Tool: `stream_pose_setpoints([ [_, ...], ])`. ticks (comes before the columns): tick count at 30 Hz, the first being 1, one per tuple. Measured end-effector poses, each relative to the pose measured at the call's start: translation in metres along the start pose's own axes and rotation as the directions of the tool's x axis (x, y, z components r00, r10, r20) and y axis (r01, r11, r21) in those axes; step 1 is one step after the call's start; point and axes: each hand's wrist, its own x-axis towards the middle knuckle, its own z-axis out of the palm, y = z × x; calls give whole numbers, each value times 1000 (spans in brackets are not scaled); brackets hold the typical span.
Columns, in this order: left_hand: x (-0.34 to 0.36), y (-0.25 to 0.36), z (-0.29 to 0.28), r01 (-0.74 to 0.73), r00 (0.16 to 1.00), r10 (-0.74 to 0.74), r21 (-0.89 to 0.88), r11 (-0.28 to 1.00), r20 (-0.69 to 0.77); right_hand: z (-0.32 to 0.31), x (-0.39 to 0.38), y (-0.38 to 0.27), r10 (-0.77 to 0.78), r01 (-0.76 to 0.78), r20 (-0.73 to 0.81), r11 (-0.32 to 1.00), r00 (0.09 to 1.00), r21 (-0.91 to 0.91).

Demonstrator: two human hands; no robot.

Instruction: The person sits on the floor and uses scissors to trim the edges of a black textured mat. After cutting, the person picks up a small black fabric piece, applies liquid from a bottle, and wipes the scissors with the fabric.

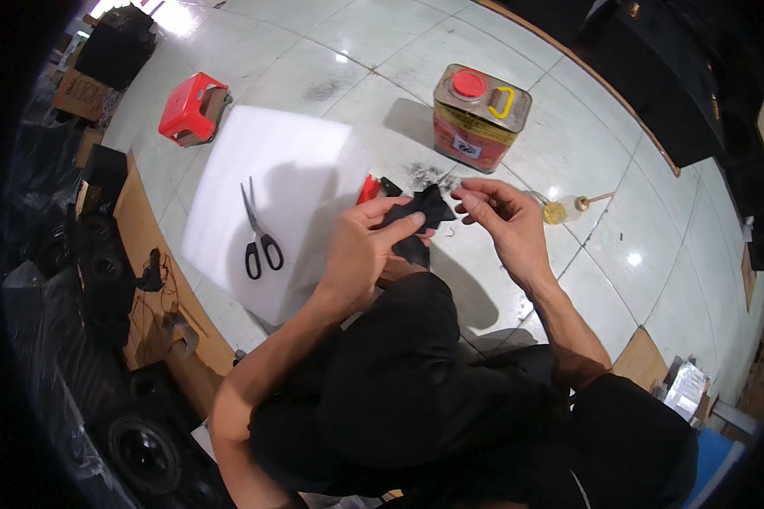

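Note:
My left hand (pixel 369 246) is closed around a folded piece of thin black material (pixel 423 214) that looks like cloth, its thumb pressed on top. Just to the right of it, my right hand (pixel 509 222) has its thumb and forefinger brought together. Whatever is between those fingertips, if anything, is too small to make out. Partly hidden behind the left hand are a red object (pixel 367 188) and a small black piece (pixel 390 186). Black-handled scissors (pixel 260 237) lie slightly spread on a white foam block (pixel 301 140) to the left of my hands.
A rectangular tin (pixel 475 127) with a red cap and yellow handle stands on the tiled floor ahead. Right of it lies a small clear bottle (pixel 560 210) with yellowish contents. A red stool (pixel 193 110) is beyond the foam. Black speakers (pixel 148 454) line the left side.

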Motion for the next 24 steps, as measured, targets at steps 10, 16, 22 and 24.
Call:
stream_pose_setpoints([
  [10,-2,-2,1,37,992,-45,-68,997,-117,-218,-39,135,70,-419,-433,429,899,-800],
  [16,2,-5,-3,38,996,-39,-16,999,-84,-272,-21,203,-336,-347,-498,419,799,-839],
  [22,-2,-4,-18,76,997,-75,50,996,-26,-252,22,199,-309,-113,-425,682,851,-723],
  [24,-3,-5,-19,87,996,-87,-12,996,-27,-239,12,184,-334,-20,-290,624,897,-781],
])
